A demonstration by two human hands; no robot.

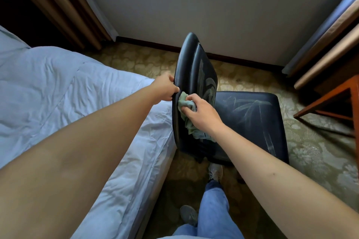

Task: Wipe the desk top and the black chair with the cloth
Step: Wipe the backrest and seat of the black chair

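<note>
Two bare hands work on the black chair (196,75) in the head view. The left hand (165,88) makes its grip on the backrest's left edge, fingers curled round the rim. The right hand (202,110), just beside the left, clutches the green cloth (184,103) bunched in curled fingers and presses it against the backrest's front face, loose folds hanging below. Pale smears mark the backrest and seat. Left of the chair lies a white bed (77,93); to its right, a wooden desk (334,99) leg frame shows.

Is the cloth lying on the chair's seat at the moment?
No, the right hand grips the cloth against the chair's backrest.
</note>
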